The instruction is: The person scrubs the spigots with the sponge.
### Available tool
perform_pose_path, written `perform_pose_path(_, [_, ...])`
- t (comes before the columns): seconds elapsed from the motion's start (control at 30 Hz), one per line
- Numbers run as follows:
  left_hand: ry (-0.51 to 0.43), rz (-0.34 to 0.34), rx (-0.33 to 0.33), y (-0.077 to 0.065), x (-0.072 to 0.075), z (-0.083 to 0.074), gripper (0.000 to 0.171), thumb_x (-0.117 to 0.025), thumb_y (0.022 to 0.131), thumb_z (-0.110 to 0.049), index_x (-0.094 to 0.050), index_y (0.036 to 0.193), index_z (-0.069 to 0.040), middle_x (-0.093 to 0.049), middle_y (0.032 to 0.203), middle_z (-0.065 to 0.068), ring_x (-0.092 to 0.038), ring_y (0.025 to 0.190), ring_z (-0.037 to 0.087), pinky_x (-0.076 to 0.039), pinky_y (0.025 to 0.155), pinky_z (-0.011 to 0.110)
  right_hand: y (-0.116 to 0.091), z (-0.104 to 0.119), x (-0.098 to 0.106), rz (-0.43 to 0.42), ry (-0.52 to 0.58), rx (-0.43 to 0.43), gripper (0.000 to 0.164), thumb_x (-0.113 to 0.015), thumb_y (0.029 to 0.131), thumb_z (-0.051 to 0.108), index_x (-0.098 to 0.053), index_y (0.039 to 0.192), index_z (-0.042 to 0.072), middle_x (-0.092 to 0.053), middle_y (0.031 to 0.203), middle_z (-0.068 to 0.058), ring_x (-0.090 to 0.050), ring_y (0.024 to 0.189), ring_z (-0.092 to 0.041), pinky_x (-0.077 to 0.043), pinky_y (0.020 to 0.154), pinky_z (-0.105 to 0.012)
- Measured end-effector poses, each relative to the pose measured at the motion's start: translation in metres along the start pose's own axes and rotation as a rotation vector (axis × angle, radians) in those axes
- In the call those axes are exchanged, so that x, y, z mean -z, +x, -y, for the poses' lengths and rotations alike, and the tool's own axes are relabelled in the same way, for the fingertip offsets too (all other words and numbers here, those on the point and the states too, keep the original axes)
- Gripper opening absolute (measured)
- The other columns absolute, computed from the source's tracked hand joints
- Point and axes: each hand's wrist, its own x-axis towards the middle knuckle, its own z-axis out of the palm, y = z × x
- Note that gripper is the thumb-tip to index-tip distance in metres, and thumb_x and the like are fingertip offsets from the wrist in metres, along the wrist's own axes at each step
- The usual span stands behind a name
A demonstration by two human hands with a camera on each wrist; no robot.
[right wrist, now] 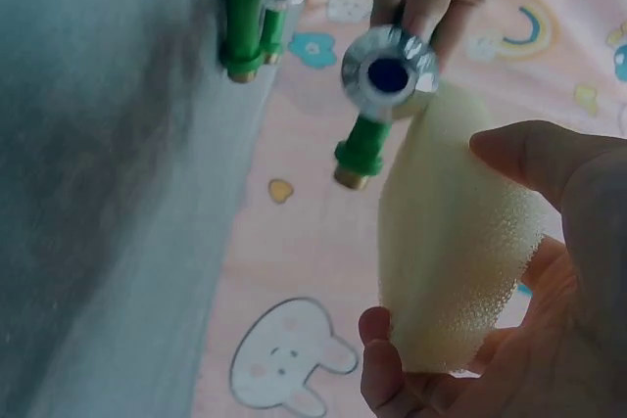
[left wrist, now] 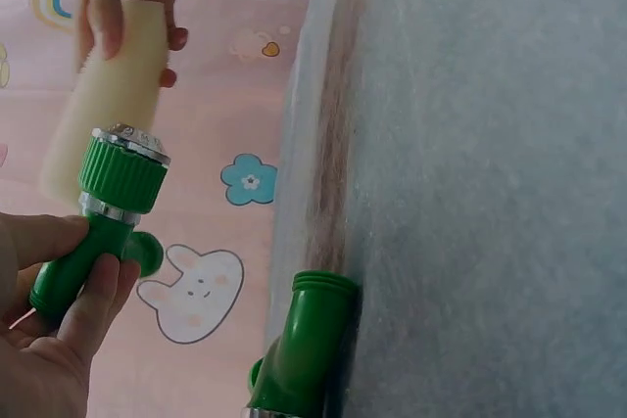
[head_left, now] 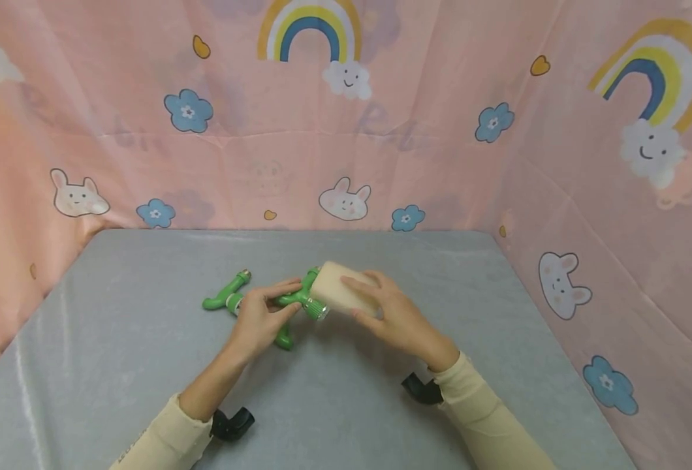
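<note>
Green tap (head_left: 226, 295) is lying on the grey table (head_left: 117, 352) to the left, its threaded end pointing far. Left sleeve (head_left: 166, 434) is showing at near left, a black curved piece (head_left: 232, 424) sitting by it. Left hand (head_left: 258, 320) is holding a second tap (head_left: 306, 297) above the table: thumb and fingers part-closed, pinching its green body. Its ribbed collar (head_left: 315, 308) is facing near-right, chrome at the end. Another green part (head_left: 284, 337) is showing nearer, below that hand; can't tell what it belongs to. Cream sponge (head_left: 337, 290) is sitting just right of the held tap; can't tell if they're touching. Right hand (head_left: 395, 320) is gripping the sponge, fingers spreading wide around it. Another black piece (head_left: 421, 390) is showing beside the right sleeve (head_left: 487, 411). Pink printed cloth (head_left: 563, 215) is hanging along the far and right sides.
</note>
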Motion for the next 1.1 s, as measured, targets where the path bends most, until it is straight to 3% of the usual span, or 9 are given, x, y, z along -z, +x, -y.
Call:
perform_pose_path(0.17, [-0.100,0.016,0.017,0.001,0.002,0.000,0.038,-0.072,0.087,0.008,-0.068,0.124,0.006,-0.064,0.136,0.022,-0.068,0.118,0.029,-0.058,0.088,0.019,0.002,-0.011,0.003,-0.074,-0.024,-0.034,0.055,-0.069,0.096,0.022,-0.053,0.149,0.021,-0.046,0.147,-0.025,-0.053,0.123,-0.042,-0.053,0.090,-0.056])
perform_pose_path(0.33, [-0.186,0.049,0.069,0.002,0.003,-0.001,0.037,-0.071,0.089,0.003,-0.067,0.126,0.005,-0.066,0.132,0.024,-0.071,0.095,0.004,-0.057,0.076,0.014,0.005,-0.006,-0.002,-0.189,-0.006,0.071,0.059,-0.073,0.092,0.019,-0.053,0.148,0.019,-0.046,0.144,-0.026,-0.051,0.124,-0.045,-0.051,0.091,-0.058])
perform_pose_path(0.43, [-0.246,0.052,0.108,0.002,0.003,-0.002,0.037,-0.071,0.091,0.001,-0.066,0.127,0.006,-0.067,0.131,0.022,-0.068,0.087,-0.004,-0.056,0.077,0.013,0.007,0.000,-0.011,-0.195,-0.019,0.115,0.061,-0.074,0.091,0.017,-0.052,0.149,0.021,-0.046,0.144,-0.027,-0.050,0.125,-0.045,-0.051,0.092,-0.059])
perform_pose_path(0.57, [-0.313,0.028,0.141,0.002,0.004,-0.004,0.036,-0.072,0.091,-0.001,-0.066,0.126,0.006,-0.074,0.121,0.010,-0.062,0.077,-0.005,-0.054,0.072,0.014,0.009,0.002,-0.017,-0.198,-0.033,0.082,0.064,-0.077,0.090,0.014,-0.053,0.148,0.023,-0.045,0.144,-0.027,-0.051,0.124,-0.044,-0.055,0.090,-0.057])
perform_pose_path(0.7, [-0.342,0.018,0.142,0.003,0.005,-0.004,0.036,-0.072,0.091,-0.002,-0.066,0.126,0.007,-0.076,0.115,0.004,-0.063,0.078,-0.004,-0.055,0.073,0.015,0.011,-0.006,-0.012,-0.227,-0.049,0.016,0.062,-0.078,0.089,0.014,-0.056,0.146,0.022,-0.046,0.144,-0.027,-0.054,0.122,-0.044,-0.058,0.086,-0.055])
perform_pose_path(0.87, [-0.313,0.027,0.118,0.002,0.005,-0.004,0.038,-0.071,0.090,0.004,-0.065,0.127,0.008,-0.067,0.132,0.019,-0.069,0.095,-0.003,-0.057,0.082,0.015,0.011,-0.017,-0.002,-0.255,-0.044,-0.070,0.058,-0.075,0.090,0.016,-0.056,0.145,0.020,-0.046,0.145,-0.026,-0.052,0.123,-0.043,-0.055,0.087,-0.057])
perform_pose_path(1.1, [-0.263,0.028,0.089,0.000,0.001,-0.005,0.037,-0.070,0.086,0.011,-0.065,0.123,0.009,-0.064,0.134,0.025,-0.072,0.100,0.003,-0.058,0.083,0.017,0.008,-0.002,-0.006,-0.219,0.051,0.066,0.057,-0.074,0.090,0.018,-0.057,0.145,0.017,-0.048,0.142,-0.029,-0.054,0.122,-0.046,-0.053,0.087,-0.055])
